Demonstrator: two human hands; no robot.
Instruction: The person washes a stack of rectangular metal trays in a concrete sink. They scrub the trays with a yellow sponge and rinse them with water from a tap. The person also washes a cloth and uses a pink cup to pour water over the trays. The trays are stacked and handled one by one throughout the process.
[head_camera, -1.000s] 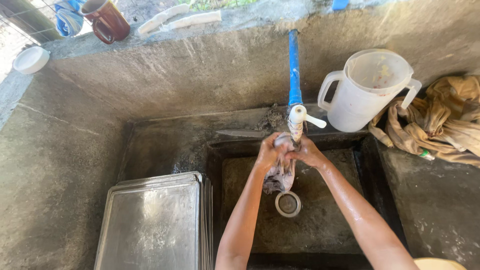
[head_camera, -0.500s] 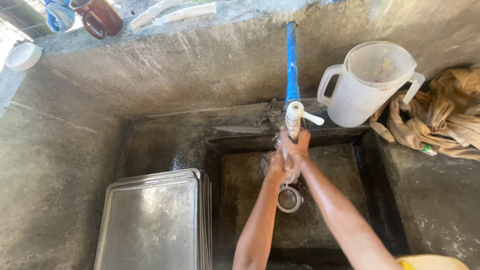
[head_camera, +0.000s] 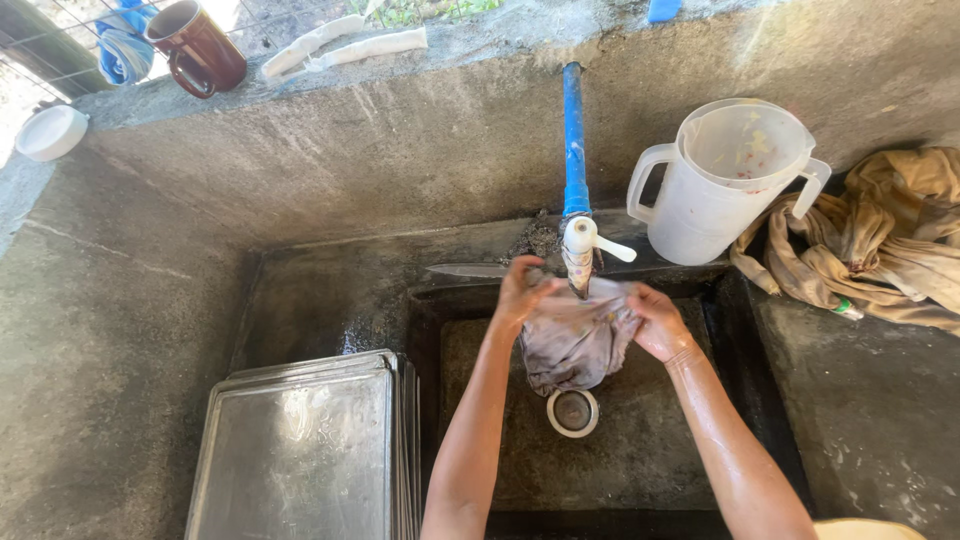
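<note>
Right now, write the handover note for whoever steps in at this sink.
Left hand: grips the left edge of the wet grey cloth.
Right hand: grips the cloth's right edge.
Both hold it spread under the white tap on the blue pipe, above the drain of the dark concrete sink.
Nearby: stack of metal trays leaning on the left, white plastic jug and a heap of tan cloth on the right.
Done: cloth is wet.
Left: cloth is not wrung out or set down; trays and jug untouched.
</note>
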